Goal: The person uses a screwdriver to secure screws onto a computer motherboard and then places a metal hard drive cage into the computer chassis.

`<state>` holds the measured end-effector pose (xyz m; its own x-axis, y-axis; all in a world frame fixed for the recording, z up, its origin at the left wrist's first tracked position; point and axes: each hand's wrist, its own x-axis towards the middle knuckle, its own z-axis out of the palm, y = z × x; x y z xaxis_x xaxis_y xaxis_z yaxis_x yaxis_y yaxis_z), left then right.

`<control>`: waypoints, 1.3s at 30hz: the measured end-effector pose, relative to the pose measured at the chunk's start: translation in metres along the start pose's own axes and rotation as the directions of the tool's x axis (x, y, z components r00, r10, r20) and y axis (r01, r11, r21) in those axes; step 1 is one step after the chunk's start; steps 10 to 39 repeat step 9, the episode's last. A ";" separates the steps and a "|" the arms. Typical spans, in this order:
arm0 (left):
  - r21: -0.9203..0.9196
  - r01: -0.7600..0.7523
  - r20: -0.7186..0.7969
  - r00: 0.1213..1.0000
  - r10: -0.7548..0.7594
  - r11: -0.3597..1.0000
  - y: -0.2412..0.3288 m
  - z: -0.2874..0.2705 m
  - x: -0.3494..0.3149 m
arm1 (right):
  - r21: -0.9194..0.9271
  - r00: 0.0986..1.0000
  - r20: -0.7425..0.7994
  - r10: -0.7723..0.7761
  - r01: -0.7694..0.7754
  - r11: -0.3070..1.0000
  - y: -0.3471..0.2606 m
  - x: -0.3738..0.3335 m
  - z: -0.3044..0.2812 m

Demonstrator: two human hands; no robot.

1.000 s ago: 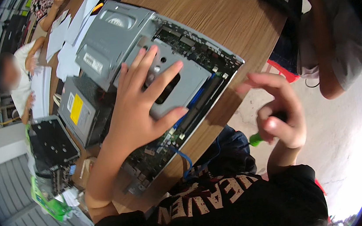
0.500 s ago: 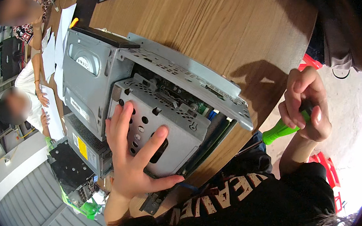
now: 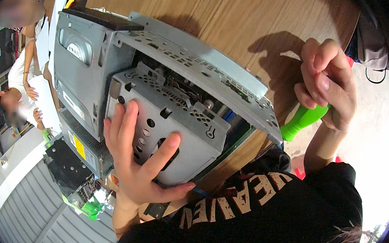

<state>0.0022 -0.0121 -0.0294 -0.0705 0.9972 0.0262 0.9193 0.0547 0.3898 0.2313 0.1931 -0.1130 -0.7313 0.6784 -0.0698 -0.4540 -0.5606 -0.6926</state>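
My left hand point(image 3: 135, 170) lies spread over a grey metal drive cage point(image 3: 191, 138), fingers apart on its perforated top. That cage sits inside an open silver computer case point(image 3: 228, 77), with circuit board parts partly visible beneath it. At the far left of the case is a metal-housed drive bay point(image 3: 73, 72). My right hand point(image 3: 329, 76) is raised to the right of the case, its fingers curled round a screwdriver point(image 3: 304, 120) with a green handle. The shaft is hidden behind the case edge.
The case stands on a wooden table point(image 3: 239, 7). A power supply point(image 3: 79, 143) and another opened machine point(image 3: 69, 165) are on the left. Beyond them, a person in white point(image 3: 19, 73) leans over papers point(image 3: 46, 101). A second person is partly visible at the upper left.
My right hand has risen a little, its fingers shifting around the screwdriver, whose shaft has gone out of sight. My left hand stays on the cage. The view has shifted slightly.
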 end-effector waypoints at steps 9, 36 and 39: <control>-0.035 0.025 -0.042 0.999 -0.027 0.999 -0.003 0.000 0.003 | -0.068 0.997 0.022 0.073 -0.072 0.995 -0.006 0.003 -0.008; -0.035 0.025 -0.042 0.999 -0.027 0.999 -0.003 0.000 0.003 | -0.068 0.997 0.022 0.073 -0.072 0.995 -0.006 0.003 -0.008; -0.035 0.025 -0.042 0.999 -0.027 0.999 -0.003 0.000 0.003 | -0.068 0.997 0.022 0.073 -0.072 0.995 -0.006 0.003 -0.008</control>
